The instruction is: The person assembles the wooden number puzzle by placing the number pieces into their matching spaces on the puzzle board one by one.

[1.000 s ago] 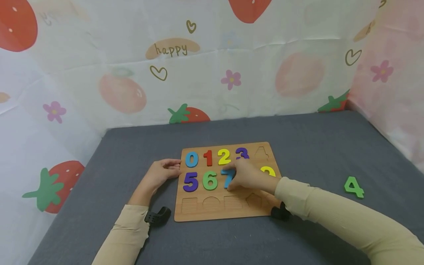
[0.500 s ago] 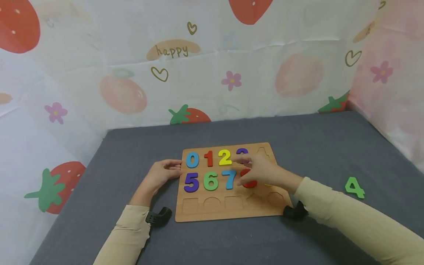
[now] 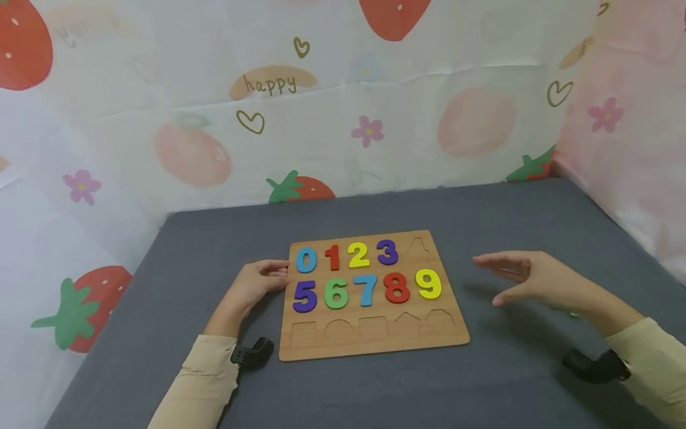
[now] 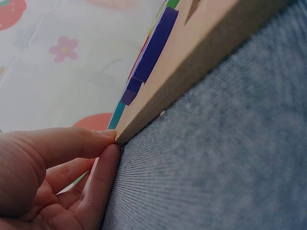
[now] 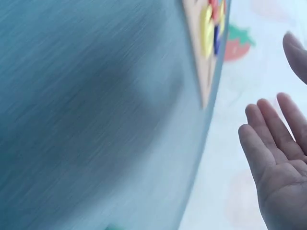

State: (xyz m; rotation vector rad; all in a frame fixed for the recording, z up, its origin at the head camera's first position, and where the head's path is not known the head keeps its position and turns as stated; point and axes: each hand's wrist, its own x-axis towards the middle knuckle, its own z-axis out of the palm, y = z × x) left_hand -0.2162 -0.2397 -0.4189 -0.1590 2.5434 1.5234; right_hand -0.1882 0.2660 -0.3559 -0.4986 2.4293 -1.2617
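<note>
A wooden number puzzle board [image 3: 375, 345] lies on the grey cloth. My left hand [image 3: 257, 286] pinches its left edge, thumb and finger meeting there in the left wrist view. Seated on the board are 0 [image 3: 306, 260], 1, 2 and 3 in the upper row, with 5 [image 3: 305, 297], 6, 7, 8 and 9 [image 3: 429, 284] below. The 4-shaped recess [image 3: 418, 246] at upper right shows bare wood. To the right, above the cloth, my right hand [image 3: 541, 280] holds nothing, fingers extended and thumb apart. Beneath its wrist, the green number 4 [image 3: 574, 315] is mostly hidden.
Along the board's front run several shallow shape outlines [image 3: 372, 326]. The grey table [image 3: 241, 232] is bounded by a printed fabric backdrop [image 3: 321, 143] behind and on both sides. A black wrist strap piece [image 3: 595, 366] hangs below the right wrist.
My right hand has left the numbers on the board and moved right, over the green number 4. The 8 and 9 are now uncovered. My left hand keeps its place.
</note>
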